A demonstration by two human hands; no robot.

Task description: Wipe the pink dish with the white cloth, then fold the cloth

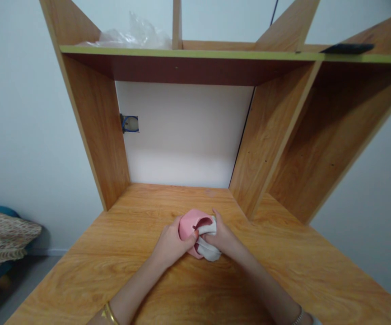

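A pink, rounded hollow object (192, 220) with dark openings is held just above or on the wooden desk; its exact kind I cannot make out. My left hand (174, 240) is closed around its left side, the thumb pressed on the front near an opening. A crumpled white cloth (211, 251) lies against the right side of the pink object and partly covers it. My right hand (224, 237) grips this cloth, its fingers partly hidden in the folds by the opening.
Both hands are over a wood-grain desk (168, 289). Behind rises a shelf unit with a green-edged shelf (216, 55), bearing a clear plastic bag (137, 36) and a dark flat item (347, 48). A wall socket box (130, 123) shows at the back. Patterned fabric (6, 232) hangs at left.
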